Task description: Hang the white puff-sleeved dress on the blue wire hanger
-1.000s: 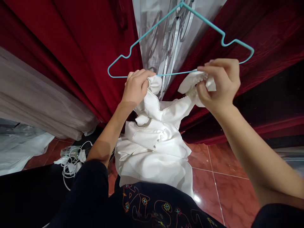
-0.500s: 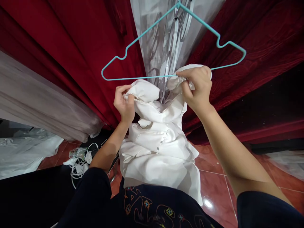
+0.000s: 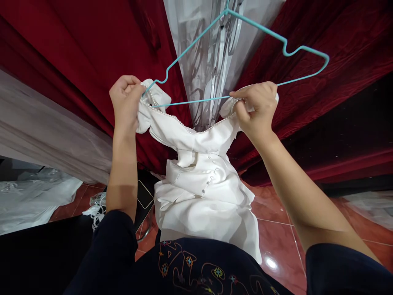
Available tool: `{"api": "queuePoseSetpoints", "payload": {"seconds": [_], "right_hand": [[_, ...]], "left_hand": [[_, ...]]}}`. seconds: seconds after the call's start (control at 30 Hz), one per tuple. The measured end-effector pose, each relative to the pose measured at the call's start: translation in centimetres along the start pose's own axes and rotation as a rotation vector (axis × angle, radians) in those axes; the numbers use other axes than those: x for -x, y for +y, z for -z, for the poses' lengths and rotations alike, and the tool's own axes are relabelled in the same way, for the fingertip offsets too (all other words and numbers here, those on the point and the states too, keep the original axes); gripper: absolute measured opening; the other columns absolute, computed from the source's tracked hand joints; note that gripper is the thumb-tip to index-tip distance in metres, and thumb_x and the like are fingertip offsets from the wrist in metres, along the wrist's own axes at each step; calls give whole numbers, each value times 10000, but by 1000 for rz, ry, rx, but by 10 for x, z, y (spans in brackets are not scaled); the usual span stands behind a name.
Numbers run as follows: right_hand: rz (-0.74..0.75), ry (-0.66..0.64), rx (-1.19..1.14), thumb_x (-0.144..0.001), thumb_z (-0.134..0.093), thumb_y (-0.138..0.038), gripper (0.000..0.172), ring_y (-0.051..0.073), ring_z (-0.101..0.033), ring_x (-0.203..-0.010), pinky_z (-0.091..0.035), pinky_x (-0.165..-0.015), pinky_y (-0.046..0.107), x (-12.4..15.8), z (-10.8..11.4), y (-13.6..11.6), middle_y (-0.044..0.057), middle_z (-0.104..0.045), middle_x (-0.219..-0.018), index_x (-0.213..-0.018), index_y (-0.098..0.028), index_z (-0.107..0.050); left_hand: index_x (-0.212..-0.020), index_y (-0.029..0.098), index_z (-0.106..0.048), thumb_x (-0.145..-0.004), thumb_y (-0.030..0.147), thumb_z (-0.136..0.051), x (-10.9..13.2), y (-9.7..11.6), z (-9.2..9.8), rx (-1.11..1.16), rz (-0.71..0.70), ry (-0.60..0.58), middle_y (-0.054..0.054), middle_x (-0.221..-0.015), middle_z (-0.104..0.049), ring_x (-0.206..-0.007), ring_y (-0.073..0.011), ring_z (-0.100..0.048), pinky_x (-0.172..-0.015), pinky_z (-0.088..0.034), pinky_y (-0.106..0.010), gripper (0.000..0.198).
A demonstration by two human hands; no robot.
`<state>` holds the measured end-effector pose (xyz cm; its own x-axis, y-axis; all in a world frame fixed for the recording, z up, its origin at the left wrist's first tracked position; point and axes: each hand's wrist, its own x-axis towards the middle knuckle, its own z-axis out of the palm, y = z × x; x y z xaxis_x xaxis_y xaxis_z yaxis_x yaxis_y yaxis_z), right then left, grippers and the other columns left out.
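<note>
A white dress point(image 3: 202, 143) with a pearl-trimmed neckline and small buttons hangs between my hands, its lower part bunched over my lap. My left hand point(image 3: 125, 96) pinches the left sleeve, which is drawn around the left end of a light blue hanger point(image 3: 254, 25); that tip is hidden in the cloth. At the other side, my right hand point(image 3: 258, 102) grips the right sleeve together with the hanger's bottom bar. The hanger's right end sticks out bare beyond this hand.
Dark red curtains point(image 3: 92, 49) hang on both sides, with sheer white fabric point(image 3: 190, 37) between them. White cables point(image 3: 97, 215) lie by my left elbow, near a phone-like dark slab point(image 3: 145, 194). Red tiles point(image 3: 276, 229) cover the floor; white tulle point(image 3: 30, 200) lies at far left.
My left hand has moved left and up, pulling the left sleeve over the hanger's left end. The neckline is stretched wider. My right hand keeps its hold, and the hanger has tilted slightly.
</note>
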<state>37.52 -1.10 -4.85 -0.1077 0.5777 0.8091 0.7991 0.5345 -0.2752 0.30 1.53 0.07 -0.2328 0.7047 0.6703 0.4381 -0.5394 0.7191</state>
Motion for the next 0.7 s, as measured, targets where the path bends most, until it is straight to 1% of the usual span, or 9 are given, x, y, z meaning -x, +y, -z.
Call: {"api": "queuePoseSetpoints", "payload": {"seconds": [0.07,0.13,0.27,0.33,0.4,0.43,0.5,0.6,0.7], "right_hand": [[16,15,2,-994,-421,-300,282,264,-672,-996,-478,-1062,561,2,-3,-3,41,-718,-953,-1017,-287,-702],[7,5,-2,-988,-421,-279,281,255,-669,-999,-471,-1071,538,3,-6,-9,43,-715,-960,-1024,-292,-699],[-40,-56,-14,-971,-437,-250,274,256,-650,-999,-454,-1068,514,4,-10,-21,56,-706,-965,-1044,-300,-697],[-56,-64,-19,-974,-438,-257,266,261,-641,-1004,-443,-1070,518,3,-10,-22,58,-700,-970,-1046,-296,-691],[-62,-46,-21,-974,-440,-265,247,266,-634,-1011,-428,-1080,527,2,-8,-18,62,-686,-956,-1019,-284,-682],[-60,-31,-20,-972,-441,-265,237,266,-631,-1008,-422,-1084,531,2,-7,-15,62,-679,-941,-997,-278,-676],[-46,2,-15,-970,-440,-262,225,263,-624,-984,-418,-1085,539,2,-4,-8,59,-664,-906,-962,-270,-665],[-12,24,2,-986,-434,-288,229,256,-618,-949,-424,-1081,545,2,0,0,49,-654,-878,-962,-274,-661],[-11,12,9,-997,-422,-298,241,258,-619,-957,-425,-1085,546,3,-1,1,49,-656,-895,-982,-282,-663]], "left_hand": [[-843,266,-582,-828,721,-794,-6,17,-2,-65,-37,-57,44,-652,-494,-612,-93,-442,-559,-402,-318,502],[-870,278,-633,-884,634,-781,-10,32,-7,-111,-121,-19,30,-700,-564,-618,-101,-498,-561,-413,-337,386],[-851,248,-608,-823,711,-821,-25,50,-25,-217,-246,29,40,-741,-606,-630,-97,-520,-583,-488,-326,510],[-809,267,-627,-946,661,-721,-29,56,-39,-226,-245,-38,8,-780,-658,-718,-156,-604,-681,-558,-387,427],[-784,279,-648,-1041,545,-631,-26,59,-53,-206,-227,-119,-10,-824,-696,-831,-204,-671,-795,-582,-411,371],[-796,269,-656,-1063,506,-606,-23,60,-59,-204,-209,-157,-8,-846,-710,-870,-205,-685,-833,-585,-404,360],[-862,227,-677,-1096,448,-534,-12,59,-66,-208,-169,-211,-6,-862,-728,-855,-188,-694,-824,-582,-385,352],[-926,244,-708,-1118,382,-385,4,56,-65,-233,-136,-263,-14,-802,-729,-790,-212,-694,-763,-558,-399,400],[-1018,342,-674,-1122,425,-356,8,48,-57,-274,-235,-301,-12,-868,-726,-859,-228,-699,-809,-559,-420,345]]}}
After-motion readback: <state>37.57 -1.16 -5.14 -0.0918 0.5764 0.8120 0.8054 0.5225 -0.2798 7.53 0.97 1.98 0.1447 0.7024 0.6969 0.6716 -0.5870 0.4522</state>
